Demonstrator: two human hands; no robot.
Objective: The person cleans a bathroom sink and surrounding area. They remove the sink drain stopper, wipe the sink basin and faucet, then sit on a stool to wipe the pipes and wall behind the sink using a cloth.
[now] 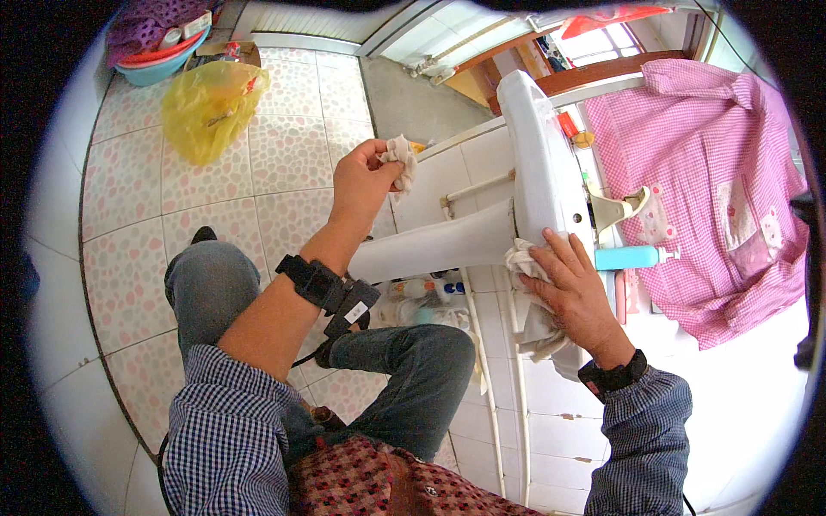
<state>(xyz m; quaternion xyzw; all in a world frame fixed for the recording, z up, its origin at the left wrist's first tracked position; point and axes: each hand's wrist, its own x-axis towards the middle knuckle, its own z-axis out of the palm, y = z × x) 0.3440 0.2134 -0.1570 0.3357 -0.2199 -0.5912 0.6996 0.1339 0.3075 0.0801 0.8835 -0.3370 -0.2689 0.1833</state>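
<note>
A white ceramic pedestal washbasin [530, 138] stands right of centre, its pedestal [439, 242] running toward the floor. My left hand [362, 184], raised left of the basin, pinches a crumpled off-white cloth or tissue [402, 162] between thumb and fingers. Spread over the basin's front edge, my right hand [571, 293] presses a bunched whitish cloth [526, 258] against it. Part of that cloth hangs below my palm, and the hand hides some of the rim.
A turquoise pump bottle [624, 258] lies close beyond my right fingers, near a pale faucet [613, 209]. Behind hangs a pink checked cloth garment [697, 148]. Pipes [476, 335] run under the basin. On the tiled floor [206, 213] are a yellow plastic bag [210, 119] and stacked basins [145, 74].
</note>
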